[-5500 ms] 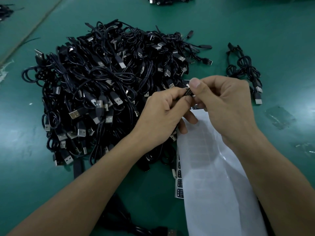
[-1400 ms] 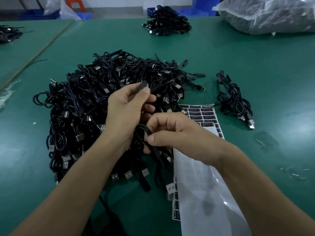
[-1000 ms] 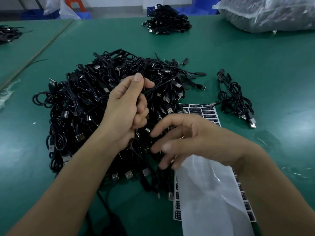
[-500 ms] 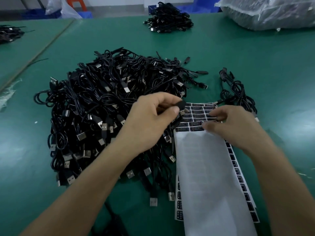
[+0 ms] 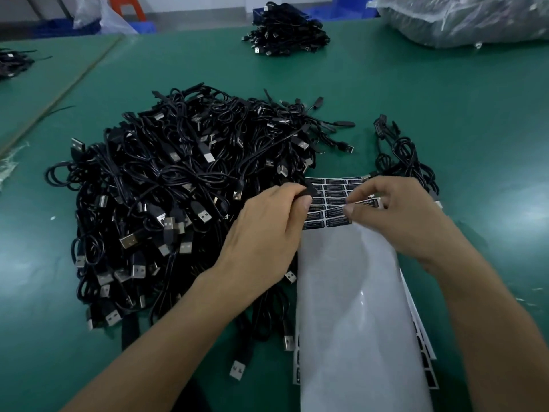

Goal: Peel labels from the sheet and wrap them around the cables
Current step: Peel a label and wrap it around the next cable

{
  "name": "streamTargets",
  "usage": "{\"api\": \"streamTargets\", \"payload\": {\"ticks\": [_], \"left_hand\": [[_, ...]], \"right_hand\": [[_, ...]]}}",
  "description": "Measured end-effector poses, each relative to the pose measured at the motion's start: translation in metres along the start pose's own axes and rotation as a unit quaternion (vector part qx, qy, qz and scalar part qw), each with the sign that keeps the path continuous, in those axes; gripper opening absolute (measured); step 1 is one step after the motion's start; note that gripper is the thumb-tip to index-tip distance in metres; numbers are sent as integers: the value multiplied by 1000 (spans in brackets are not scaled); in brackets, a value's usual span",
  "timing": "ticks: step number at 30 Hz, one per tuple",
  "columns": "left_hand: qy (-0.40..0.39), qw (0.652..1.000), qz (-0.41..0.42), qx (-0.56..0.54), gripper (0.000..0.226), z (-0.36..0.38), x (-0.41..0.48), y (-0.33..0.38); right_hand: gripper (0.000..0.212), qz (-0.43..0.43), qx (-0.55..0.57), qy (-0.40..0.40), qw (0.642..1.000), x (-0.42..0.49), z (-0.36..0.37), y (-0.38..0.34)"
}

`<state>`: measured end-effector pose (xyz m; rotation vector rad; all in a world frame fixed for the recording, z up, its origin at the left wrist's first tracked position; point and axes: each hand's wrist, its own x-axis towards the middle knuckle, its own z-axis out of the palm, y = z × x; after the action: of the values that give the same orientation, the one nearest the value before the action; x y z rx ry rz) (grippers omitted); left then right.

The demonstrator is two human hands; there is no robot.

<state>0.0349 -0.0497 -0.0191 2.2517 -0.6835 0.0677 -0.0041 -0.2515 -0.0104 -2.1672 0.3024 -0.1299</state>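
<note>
A big heap of black USB cables [image 5: 178, 197] lies on the green table. My left hand [image 5: 267, 227] pinches the black end of one cable [image 5: 309, 188] at the heap's right edge. The label sheet [image 5: 350, 307] lies to its right, mostly bare white backing, with rows of black labels [image 5: 329, 193] at its far end. My right hand [image 5: 398, 215] pinches one black label [image 5: 367, 203], lifted at an angle off the sheet.
A small bunch of cables [image 5: 407, 156] lies right of the sheet. Another cable pile [image 5: 285, 34] sits at the table's far edge, beside a clear plastic bag [image 5: 463, 19] at the far right. More label sheets [image 5: 421, 346] stick out under the top one.
My left hand took a cable end from the heap and brought it to the sheet. My right hand moved from the heap to the label rows and has lifted one label.
</note>
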Motion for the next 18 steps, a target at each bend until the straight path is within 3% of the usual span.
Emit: {"api": "streamTargets", "payload": {"ticks": [3, 10, 18], "left_hand": [[-5, 1000, -19, 5, 8, 4, 1, 7], [-33, 997, -34, 53, 38, 11, 7, 23], [-8, 998, -61, 5, 45, 13, 6, 24]], "right_hand": [[5, 31, 107, 6, 994, 1, 1, -1], [16, 76, 194, -11, 978, -2, 16, -12], [13, 118, 196, 24, 973, -2, 20, -13]]}}
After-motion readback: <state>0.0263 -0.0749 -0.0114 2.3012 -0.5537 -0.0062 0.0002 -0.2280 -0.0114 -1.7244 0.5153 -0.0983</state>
